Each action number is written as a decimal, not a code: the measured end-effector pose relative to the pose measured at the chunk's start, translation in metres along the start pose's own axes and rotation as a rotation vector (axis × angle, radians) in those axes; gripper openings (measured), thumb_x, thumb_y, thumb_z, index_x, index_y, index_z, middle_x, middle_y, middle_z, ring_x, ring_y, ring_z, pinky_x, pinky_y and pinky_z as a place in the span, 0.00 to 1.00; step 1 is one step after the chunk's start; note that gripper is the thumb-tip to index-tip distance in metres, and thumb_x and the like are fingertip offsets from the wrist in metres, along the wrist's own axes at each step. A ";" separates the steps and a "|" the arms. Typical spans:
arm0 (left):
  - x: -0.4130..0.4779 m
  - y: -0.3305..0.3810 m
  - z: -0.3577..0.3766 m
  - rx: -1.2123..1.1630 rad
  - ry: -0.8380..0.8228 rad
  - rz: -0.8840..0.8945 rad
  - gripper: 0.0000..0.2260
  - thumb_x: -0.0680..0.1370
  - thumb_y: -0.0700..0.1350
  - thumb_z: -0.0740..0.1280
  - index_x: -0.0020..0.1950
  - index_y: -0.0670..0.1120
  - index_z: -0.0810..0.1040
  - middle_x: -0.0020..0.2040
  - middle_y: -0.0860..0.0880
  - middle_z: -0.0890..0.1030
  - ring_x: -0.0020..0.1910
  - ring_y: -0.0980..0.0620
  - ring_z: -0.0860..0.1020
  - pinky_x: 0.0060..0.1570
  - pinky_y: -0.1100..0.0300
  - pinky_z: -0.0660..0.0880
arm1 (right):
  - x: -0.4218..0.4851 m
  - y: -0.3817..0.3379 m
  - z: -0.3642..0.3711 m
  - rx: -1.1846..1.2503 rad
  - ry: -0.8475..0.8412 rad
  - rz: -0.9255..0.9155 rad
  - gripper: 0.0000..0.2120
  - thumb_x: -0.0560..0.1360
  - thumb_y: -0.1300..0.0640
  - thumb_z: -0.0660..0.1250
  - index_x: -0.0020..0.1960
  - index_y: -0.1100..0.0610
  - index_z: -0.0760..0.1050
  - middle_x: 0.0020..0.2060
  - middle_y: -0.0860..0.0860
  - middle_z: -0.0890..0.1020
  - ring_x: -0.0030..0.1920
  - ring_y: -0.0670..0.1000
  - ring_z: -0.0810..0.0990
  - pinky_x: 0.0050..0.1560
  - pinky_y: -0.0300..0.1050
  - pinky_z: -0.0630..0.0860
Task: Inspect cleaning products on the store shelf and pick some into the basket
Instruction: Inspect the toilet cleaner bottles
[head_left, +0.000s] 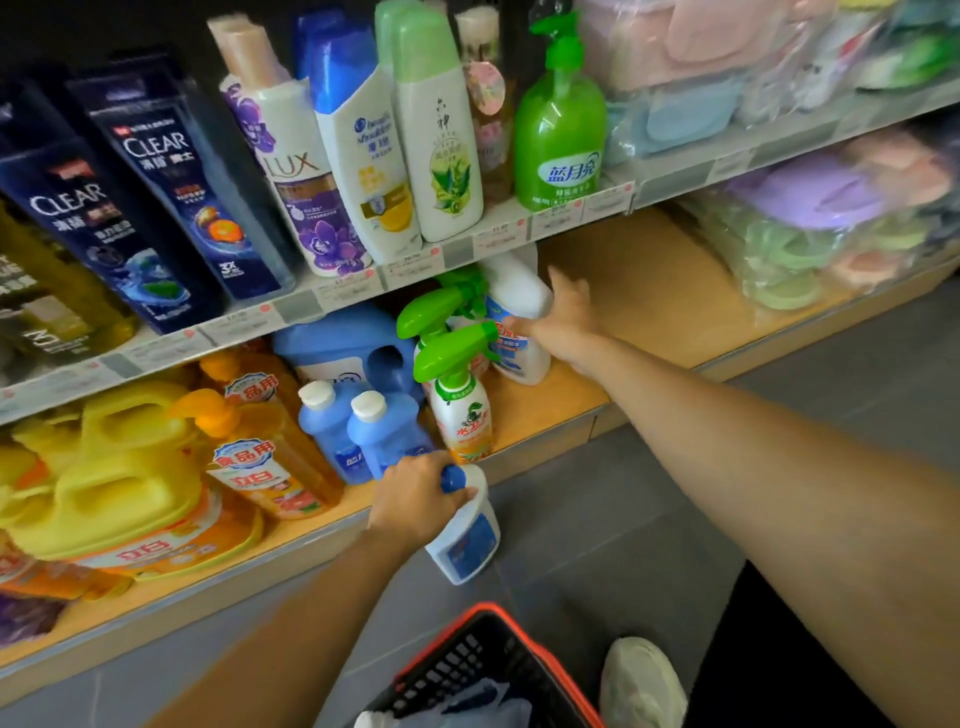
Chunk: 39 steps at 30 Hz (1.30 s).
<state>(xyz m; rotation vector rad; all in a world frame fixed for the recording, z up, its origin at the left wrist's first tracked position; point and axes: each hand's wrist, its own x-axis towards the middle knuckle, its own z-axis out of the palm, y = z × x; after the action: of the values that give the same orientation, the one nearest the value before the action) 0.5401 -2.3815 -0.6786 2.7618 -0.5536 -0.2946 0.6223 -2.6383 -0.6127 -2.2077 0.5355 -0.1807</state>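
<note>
- Holding a white bottle (465, 545) by its blue-capped neck, the left grip (415, 499) suspends it between the lower shelf (649, 291) and the mesh basket (498, 618).
- Lower it upright; smooth rigid plastic may slip.
- Right grip (563, 317), fingers spread wide, is at a white labelled bottle (519, 306) on the shelf; contact unclear.
- Grasp its body squarely.

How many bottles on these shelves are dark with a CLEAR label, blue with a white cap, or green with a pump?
Dark CLEAR bottles: 2
Blue bottles with white caps: 2
Green pump bottle: 1
Total: 5
</note>
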 end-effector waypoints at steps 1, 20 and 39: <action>0.002 0.001 -0.001 -0.027 -0.018 -0.021 0.18 0.74 0.62 0.72 0.57 0.52 0.80 0.52 0.52 0.83 0.52 0.49 0.80 0.52 0.52 0.78 | 0.002 -0.002 -0.001 -0.069 -0.006 0.002 0.41 0.67 0.43 0.79 0.73 0.53 0.65 0.67 0.58 0.67 0.67 0.61 0.68 0.63 0.52 0.69; -0.025 0.044 -0.090 -0.566 -0.007 0.036 0.11 0.77 0.41 0.74 0.58 0.43 0.83 0.53 0.45 0.86 0.54 0.45 0.84 0.60 0.53 0.78 | -0.084 -0.005 -0.072 -0.176 0.034 0.022 0.23 0.58 0.42 0.80 0.44 0.54 0.80 0.42 0.51 0.83 0.40 0.52 0.81 0.32 0.40 0.73; -0.141 0.025 -0.157 -1.081 -0.129 0.233 0.23 0.70 0.43 0.80 0.63 0.47 0.79 0.57 0.43 0.85 0.55 0.41 0.85 0.49 0.48 0.83 | -0.239 -0.075 -0.082 0.513 -0.689 -0.209 0.22 0.69 0.67 0.76 0.62 0.56 0.80 0.53 0.53 0.86 0.54 0.54 0.85 0.52 0.52 0.83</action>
<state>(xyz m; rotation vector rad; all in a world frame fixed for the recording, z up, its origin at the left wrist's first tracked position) 0.4450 -2.3060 -0.5040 1.6327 -0.5217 -0.5237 0.4063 -2.5497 -0.4904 -1.6679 -0.1203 0.3011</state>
